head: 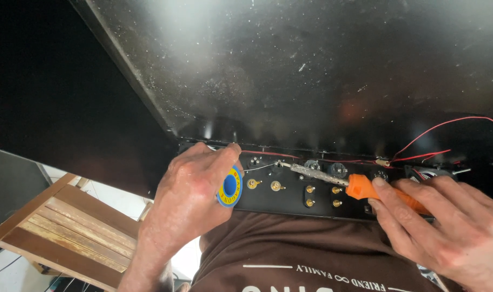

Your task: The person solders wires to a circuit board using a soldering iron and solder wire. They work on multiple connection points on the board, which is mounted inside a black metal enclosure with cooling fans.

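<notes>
Orange-handled soldering iron (365, 187), gripped in the right hand (446, 227), touches the black panel (289, 197); left hand (189, 200) fingers pinch a solder spool (229, 186). Soldering is underway; feeding wire needs steadiness.

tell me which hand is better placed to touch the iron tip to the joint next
Right hand: it grips the orange soldering iron, tip near the panel. Left hand holds the solder spool.

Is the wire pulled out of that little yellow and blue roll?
Pulled out. A thin strand of wire runs from the roll in the left hand toward the iron's tip.
</notes>
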